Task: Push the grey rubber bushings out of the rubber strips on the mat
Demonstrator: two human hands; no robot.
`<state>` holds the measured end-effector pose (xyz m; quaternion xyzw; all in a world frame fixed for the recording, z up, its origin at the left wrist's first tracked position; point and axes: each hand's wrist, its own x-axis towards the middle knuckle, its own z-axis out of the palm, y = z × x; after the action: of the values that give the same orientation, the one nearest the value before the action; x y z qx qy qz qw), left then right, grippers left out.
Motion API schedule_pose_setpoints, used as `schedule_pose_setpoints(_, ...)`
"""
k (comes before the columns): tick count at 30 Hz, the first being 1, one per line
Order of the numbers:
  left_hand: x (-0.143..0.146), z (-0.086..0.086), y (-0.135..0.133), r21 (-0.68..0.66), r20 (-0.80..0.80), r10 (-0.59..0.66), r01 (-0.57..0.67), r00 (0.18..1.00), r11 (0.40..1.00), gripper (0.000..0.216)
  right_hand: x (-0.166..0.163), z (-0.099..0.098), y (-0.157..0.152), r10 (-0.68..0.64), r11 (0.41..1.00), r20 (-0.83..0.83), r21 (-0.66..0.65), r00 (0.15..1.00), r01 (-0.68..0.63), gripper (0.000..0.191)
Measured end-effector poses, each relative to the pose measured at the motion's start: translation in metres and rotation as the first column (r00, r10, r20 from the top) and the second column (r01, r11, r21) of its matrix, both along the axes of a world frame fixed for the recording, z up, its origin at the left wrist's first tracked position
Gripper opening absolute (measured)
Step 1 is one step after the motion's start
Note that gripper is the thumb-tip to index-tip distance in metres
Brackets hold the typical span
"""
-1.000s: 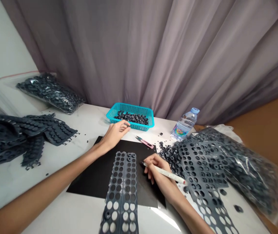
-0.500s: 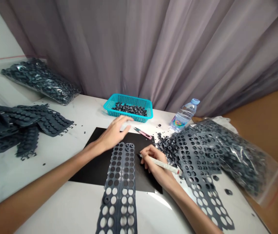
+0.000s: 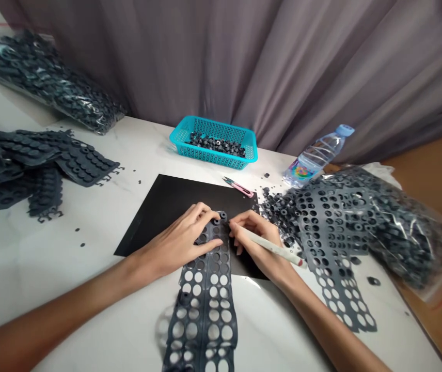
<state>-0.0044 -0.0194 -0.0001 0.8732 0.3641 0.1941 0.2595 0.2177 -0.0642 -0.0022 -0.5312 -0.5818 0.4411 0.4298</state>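
A dark grey rubber strip [image 3: 205,305] full of round holes lies lengthwise across a black mat [image 3: 167,206] on the white table [image 3: 89,232]. My left hand [image 3: 184,238] rests flat on the strip's far end, fingers stretched out and pressing it down. My right hand [image 3: 257,243] is closed round a white pen-shaped tool [image 3: 273,249], its tip at the strip's far right corner, next to the left fingertips. A few small rubber rings still sit in the strip's far end.
A turquoise basket [image 3: 213,139] holding black rings stands behind the mat, pink snips [image 3: 238,186] in front of it. Punched strips [image 3: 333,243], loose rings and a plastic bag lie right, a water bottle [image 3: 316,155] behind. More strips [image 3: 23,165] are piled left.
My left hand came back from the basket and now lies on the strip's far end. The right hand moved the tool tip to the strip. The camera tilted down and closer.
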Motion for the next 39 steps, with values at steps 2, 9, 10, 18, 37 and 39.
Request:
schedule_pose_setpoints(2,0.002,0.002,-0.006,0.029,-0.027,-0.007,0.008,1.0,1.0,0.038,-0.003,0.001,-0.003,-0.006,1.0,-0.015,-0.029,1.0,0.006,0.02)
schedule_pose_setpoints(9,0.004,0.002,-0.009,0.039,-0.01,-0.001,0.002,1.0,0.999,0.036,-0.006,-0.003,-0.008,-0.014,0.999,0.012,-0.038,1.0,0.015,0.017)
schedule_pose_setpoints(10,0.004,0.001,-0.008,0.041,-0.007,-0.003,0.004,1.0,0.999,0.036,-0.005,-0.003,-0.007,-0.019,0.999,-0.004,-0.03,1.0,0.019,0.017)
schedule_pose_setpoints(18,0.004,0.003,-0.011,0.037,-0.036,-0.017,0.018,0.999,0.999,0.035,-0.006,-0.008,-0.002,0.011,0.998,-0.06,-0.067,0.998,-0.015,0.008)
schedule_pose_setpoints(37,0.008,0.003,-0.006,0.115,-0.11,-0.029,0.042,0.993,0.993,0.023,-0.006,-0.008,-0.003,0.032,0.999,0.055,-0.025,0.998,-0.03,0.009)
schedule_pose_setpoints(39,0.01,0.003,-0.004,0.151,-0.134,-0.045,0.066,0.99,0.986,0.024,-0.007,-0.007,-0.003,0.026,1.0,0.077,-0.015,0.997,-0.025,0.008)
